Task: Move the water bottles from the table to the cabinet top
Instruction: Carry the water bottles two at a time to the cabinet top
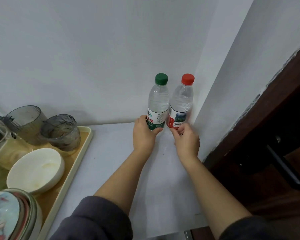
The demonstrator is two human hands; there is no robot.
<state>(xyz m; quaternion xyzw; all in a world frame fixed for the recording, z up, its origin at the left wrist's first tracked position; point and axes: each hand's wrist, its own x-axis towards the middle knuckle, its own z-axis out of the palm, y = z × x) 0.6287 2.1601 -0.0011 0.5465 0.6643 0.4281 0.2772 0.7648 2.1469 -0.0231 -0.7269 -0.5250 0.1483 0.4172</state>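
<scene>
The left hand (143, 134) wraps the upright green-capped bottle (158, 104) low on its label, while just right the right hand (186, 138) pinches the base of the upright red-capped bottle (181, 104), both standing beyond the fingers at the cabinet top's (111, 153) back corner.

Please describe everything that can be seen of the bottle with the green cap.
The clear plastic water bottle with the green screw cap stands upright at the back of the white cabinet top, near the wall corner. It looks full, cap closed. A white and green label wraps its lower half. The left hand grips it low, over the label. Its right side is against, or almost against, the red-capped clear bottle.
</scene>
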